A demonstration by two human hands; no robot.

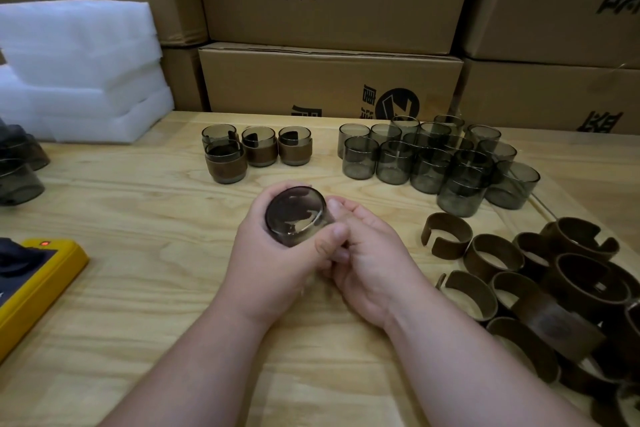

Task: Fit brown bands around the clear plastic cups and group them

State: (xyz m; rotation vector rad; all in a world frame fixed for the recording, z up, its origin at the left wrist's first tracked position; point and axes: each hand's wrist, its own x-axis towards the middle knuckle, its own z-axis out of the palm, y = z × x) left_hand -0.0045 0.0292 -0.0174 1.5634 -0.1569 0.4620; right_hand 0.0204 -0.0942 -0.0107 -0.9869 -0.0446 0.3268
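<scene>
Left hand (273, 253), right hand (367, 260): both grips wrap smooth round smoky cup (296, 215).

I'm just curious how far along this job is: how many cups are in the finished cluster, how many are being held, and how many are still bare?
Cups in the banded group: 4
Held cup, in the left hand and right hand: 1
Total counted: 5
Bare cups and loose bands: these overlap too much to count.
</scene>
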